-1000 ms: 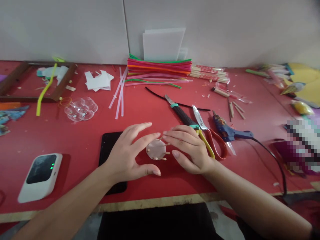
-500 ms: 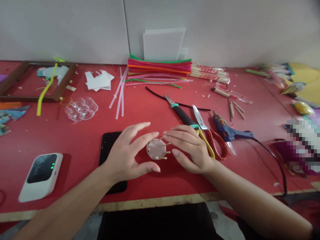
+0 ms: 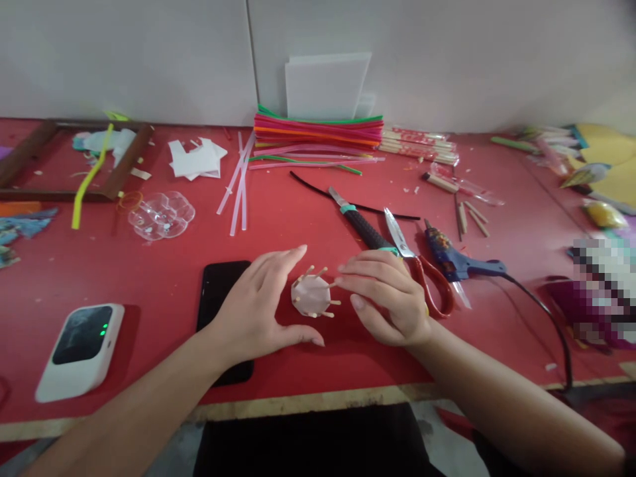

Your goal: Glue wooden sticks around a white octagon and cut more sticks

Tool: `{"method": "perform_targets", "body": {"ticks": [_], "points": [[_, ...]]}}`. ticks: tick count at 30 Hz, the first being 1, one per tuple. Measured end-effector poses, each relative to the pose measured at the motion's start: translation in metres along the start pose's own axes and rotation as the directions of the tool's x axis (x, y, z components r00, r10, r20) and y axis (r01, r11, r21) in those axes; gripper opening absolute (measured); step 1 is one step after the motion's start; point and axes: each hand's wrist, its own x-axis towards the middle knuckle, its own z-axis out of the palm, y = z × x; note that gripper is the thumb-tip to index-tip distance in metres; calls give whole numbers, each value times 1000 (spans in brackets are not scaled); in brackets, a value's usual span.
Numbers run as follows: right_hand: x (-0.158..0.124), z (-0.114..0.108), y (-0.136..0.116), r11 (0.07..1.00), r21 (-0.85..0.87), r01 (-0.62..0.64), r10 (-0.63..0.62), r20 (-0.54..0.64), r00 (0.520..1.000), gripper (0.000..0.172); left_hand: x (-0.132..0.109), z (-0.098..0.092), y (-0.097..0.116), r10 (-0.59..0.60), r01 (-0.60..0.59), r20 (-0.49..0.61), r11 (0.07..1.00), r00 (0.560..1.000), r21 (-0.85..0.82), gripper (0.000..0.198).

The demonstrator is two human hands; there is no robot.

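Pale round disc [image 3: 311, 296], rimmed with sticks [image 3: 336, 303]; on table [image 3: 278, 218]; to its left, your left grip [image 3: 253, 306], spread, empty; to its right, your right grip [image 3: 387, 298], nearer, at one stick, pinch unclear.

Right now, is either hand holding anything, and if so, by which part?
The left hand holds nothing. The right hand has fingers at the tip of one stick on the pale disc; whether they grip it cannot be told.
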Motion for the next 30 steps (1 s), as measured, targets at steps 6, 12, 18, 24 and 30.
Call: {"method": "perform_targets", "body": {"ticks": [6,12,18,24,30], "points": [[1,3,1,999,48,-23,22,9,1000,30,-2,9,-5,-30,32,71,999,997,-24,105],[-4,2,4,997,82,6,0,-73,997,50,-6,16,-8,-90,94,29,975,996,-203,94],[-12,8,-9,765,526,-372,445,-13,895,38,-4,17,-1,-114,17,-260,937,959,-348,76],[-11,18,-14,322,765,-557,524,346,778,66,-3,13,3,-178,81,-238,926,955,-369,67],[-10,15,-13,228,749,-622,528,441,726,62,-9,22,-5,-147,39,-260,925,955,-378,69]]}}
